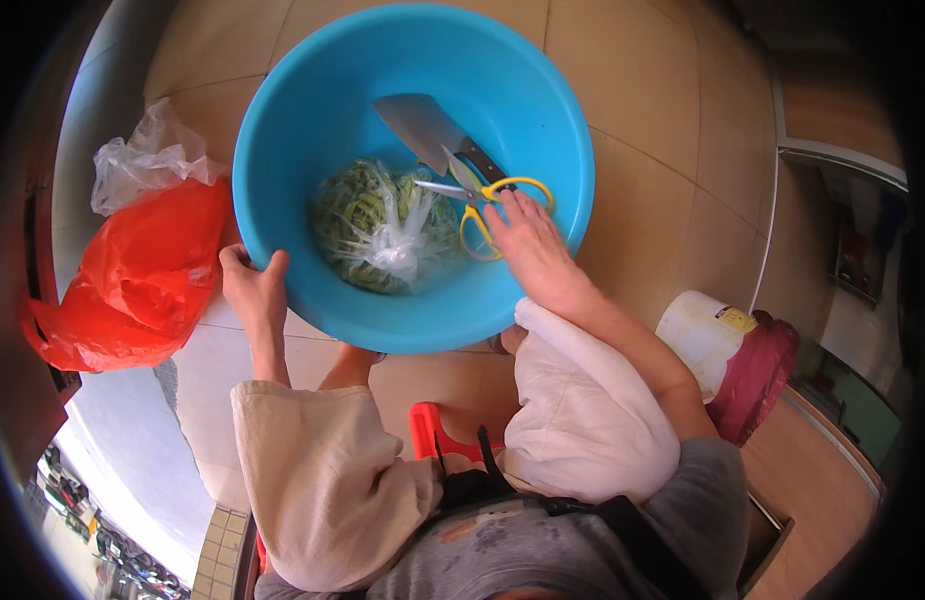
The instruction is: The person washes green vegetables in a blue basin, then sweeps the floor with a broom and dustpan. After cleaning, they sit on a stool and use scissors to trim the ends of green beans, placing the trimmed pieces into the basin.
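Observation:
A large blue plastic basin lies before me on the tiled floor. My left hand grips its near left rim, thumb on top. In the basin are a cleaver with a dark handle, a knotted clear plastic bag of green vegetables and scissors with yellow handles. The scissors' blades are spread, and a pale pointed piece, hard to make out, lies between them and the cleaver. My right hand reaches over the right side and touches the scissors' handles; whether its fingers grip them is unclear.
A red plastic bag and a crumpled clear bag lie left of the basin. To the right stands a white container with a dark red bag over its end. A red plastic stool is beneath me. Cabinets line the right side.

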The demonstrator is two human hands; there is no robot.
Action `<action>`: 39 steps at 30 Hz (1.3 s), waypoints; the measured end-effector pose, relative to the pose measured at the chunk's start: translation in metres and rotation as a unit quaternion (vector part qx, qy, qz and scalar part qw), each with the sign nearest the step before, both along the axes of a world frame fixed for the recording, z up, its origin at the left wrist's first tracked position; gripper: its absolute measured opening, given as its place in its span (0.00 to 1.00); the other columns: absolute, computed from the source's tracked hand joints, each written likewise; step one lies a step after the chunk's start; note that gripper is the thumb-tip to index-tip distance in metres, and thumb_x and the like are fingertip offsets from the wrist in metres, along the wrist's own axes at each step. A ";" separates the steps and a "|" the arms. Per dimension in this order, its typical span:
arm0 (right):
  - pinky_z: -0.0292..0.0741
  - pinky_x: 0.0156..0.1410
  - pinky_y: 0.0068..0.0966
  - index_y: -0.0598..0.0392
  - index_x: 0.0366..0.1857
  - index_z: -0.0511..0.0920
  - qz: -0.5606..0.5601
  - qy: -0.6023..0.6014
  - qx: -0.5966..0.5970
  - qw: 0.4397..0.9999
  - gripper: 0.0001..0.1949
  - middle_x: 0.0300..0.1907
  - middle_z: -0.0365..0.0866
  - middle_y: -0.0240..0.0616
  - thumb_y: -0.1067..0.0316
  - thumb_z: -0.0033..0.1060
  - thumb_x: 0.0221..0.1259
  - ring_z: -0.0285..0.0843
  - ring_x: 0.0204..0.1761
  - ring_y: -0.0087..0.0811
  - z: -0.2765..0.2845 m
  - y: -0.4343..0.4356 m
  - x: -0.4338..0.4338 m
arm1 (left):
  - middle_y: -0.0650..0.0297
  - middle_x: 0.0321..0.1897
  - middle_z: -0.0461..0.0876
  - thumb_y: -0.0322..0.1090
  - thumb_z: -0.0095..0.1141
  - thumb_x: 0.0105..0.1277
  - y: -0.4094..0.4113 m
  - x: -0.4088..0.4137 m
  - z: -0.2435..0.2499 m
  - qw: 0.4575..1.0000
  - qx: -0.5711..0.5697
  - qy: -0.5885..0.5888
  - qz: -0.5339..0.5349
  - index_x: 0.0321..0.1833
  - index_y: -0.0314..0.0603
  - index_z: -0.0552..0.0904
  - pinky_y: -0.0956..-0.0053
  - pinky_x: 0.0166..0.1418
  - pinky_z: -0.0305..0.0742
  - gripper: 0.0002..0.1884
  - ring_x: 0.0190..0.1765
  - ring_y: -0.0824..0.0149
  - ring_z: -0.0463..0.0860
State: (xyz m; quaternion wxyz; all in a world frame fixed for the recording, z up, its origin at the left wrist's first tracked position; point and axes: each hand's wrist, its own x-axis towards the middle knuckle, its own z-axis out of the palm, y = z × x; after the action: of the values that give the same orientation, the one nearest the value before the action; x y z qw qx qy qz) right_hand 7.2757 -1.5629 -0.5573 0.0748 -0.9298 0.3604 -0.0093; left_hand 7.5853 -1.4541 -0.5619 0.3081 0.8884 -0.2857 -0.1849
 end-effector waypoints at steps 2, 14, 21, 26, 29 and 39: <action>0.73 0.52 0.38 0.65 0.48 0.73 -0.008 -0.004 0.021 1.000 0.17 0.48 0.74 0.55 0.75 0.54 0.52 0.72 0.51 0.47 -0.003 0.004 -0.004 | 0.58 0.24 0.76 0.40 0.63 0.45 0.000 -0.002 0.006 1.000 0.018 -0.014 -0.019 0.37 0.32 0.73 0.71 0.37 0.73 0.21 0.27 0.64 0.75; 0.75 0.33 0.39 0.63 0.26 0.74 -0.383 -0.013 0.108 0.917 0.17 0.24 0.80 0.49 0.57 0.67 0.46 0.78 0.23 0.46 -0.012 -0.086 -0.076 | 0.61 0.23 0.76 0.36 0.62 0.45 -0.014 0.009 0.020 1.000 -0.008 0.017 -0.024 0.33 0.33 0.74 0.76 0.34 0.72 0.16 0.26 0.69 0.73; 0.75 0.32 0.32 0.62 0.27 0.75 -0.412 -0.207 0.182 0.868 0.19 0.23 0.79 0.47 0.56 0.69 0.42 0.79 0.24 0.38 -0.033 -0.085 -0.087 | 0.61 0.29 0.79 0.28 0.59 0.49 -0.031 -0.003 0.051 0.964 -0.123 0.234 -0.003 0.37 0.35 0.75 0.77 0.40 0.73 0.12 0.30 0.70 0.75; 0.76 0.32 0.30 0.63 0.30 0.74 -0.402 -0.209 0.159 0.877 0.18 0.24 0.79 0.46 0.59 0.69 0.44 0.79 0.24 0.35 -0.021 -0.080 -0.082 | 0.55 0.41 0.80 0.30 0.61 0.52 -0.022 0.012 0.071 0.935 -0.170 0.312 -0.007 0.53 0.35 0.74 0.68 0.53 0.74 0.23 0.43 0.60 0.79; 0.78 0.34 0.30 0.64 0.34 0.73 -0.398 -0.323 0.215 0.831 0.18 0.29 0.81 0.45 0.62 0.68 0.46 0.80 0.26 0.34 0.009 -0.084 -0.071 | 0.56 0.37 0.80 0.24 0.56 0.51 -0.022 0.011 0.105 0.919 -0.216 0.324 0.056 0.48 0.32 0.75 0.74 0.47 0.77 0.19 0.38 0.63 0.81; 0.72 0.61 0.37 0.69 0.58 0.64 -0.430 -0.458 0.476 0.615 0.33 0.52 0.72 0.53 0.65 0.67 0.49 0.71 0.54 0.44 0.108 -0.136 -0.149 | 0.55 0.38 0.82 0.29 0.61 0.53 -0.152 0.034 0.156 0.724 -0.412 -0.263 -0.487 0.45 0.44 0.80 0.66 0.50 0.73 0.14 0.43 0.55 0.81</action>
State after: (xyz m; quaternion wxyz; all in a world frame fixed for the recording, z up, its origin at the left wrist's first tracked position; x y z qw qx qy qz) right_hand 7.1272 -1.6989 -0.4498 0.6497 -0.3769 0.5917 -0.2926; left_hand 7.6189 -1.6063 -0.4058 0.4239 0.4259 -0.7965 0.0670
